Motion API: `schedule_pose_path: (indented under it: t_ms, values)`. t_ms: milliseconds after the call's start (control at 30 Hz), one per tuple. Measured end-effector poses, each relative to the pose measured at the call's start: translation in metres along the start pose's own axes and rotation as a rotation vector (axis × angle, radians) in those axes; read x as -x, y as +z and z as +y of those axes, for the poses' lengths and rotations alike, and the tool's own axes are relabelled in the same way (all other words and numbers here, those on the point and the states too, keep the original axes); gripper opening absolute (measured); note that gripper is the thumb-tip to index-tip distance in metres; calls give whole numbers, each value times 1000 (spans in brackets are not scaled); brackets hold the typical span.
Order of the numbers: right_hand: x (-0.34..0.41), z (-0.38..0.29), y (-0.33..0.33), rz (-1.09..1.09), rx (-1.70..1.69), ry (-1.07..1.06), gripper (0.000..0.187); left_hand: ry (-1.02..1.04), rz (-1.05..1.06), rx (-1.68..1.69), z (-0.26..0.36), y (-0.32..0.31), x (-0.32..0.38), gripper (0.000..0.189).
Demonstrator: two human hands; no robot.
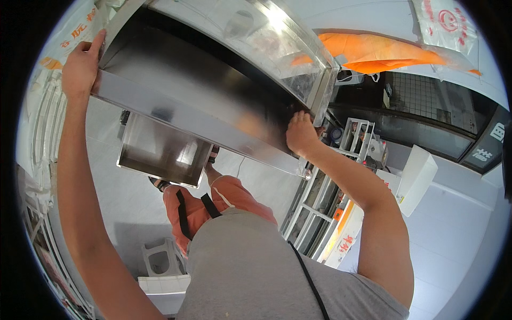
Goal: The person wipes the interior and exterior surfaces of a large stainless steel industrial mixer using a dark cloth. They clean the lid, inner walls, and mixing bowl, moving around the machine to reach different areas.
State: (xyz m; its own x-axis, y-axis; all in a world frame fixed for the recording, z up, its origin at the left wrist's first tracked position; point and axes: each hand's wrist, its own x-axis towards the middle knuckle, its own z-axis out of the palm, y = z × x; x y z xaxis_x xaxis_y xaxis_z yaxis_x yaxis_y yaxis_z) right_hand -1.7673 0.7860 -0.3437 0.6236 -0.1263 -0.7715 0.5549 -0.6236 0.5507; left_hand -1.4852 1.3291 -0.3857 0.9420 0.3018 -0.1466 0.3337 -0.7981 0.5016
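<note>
Before me is a long stainless-steel case (192,80) with a glass panel (256,36) along its far side. My left hand (82,68) grips its left end, with a finger pointing up along the metal edge. At the opposite end, my right hand (302,132) is closed over the edge near the corner post, its fingertips partly hidden. Lower down, between the case's front lip and my legs, is a shallow rectangular metal tray (166,146). Part of the tray is hidden by the case.
White plastic bags (44,92) hang or lie along the left. A metal rack (316,200) with glass panels stands close on the right. An orange cloth or bag (380,52) lies beyond the case. A plastic stool (162,258) is behind my legs.
</note>
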Motion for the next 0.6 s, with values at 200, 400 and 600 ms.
schedule_pose_path:
  t_ms: [200, 400, 600]
  values:
    - [-71, 21, 23, -19, -289, -17, 46, -14, 20, 32, 3, -2, 5, 83]
    - [-37, 9, -10, -28, -236, -70, 35, -48, -25, 12, 6, -8, 10, 84]
    - [-25, -1, 15, 222, -367, -16, 30, -28, 54, 32, 10, -5, 6, 83]
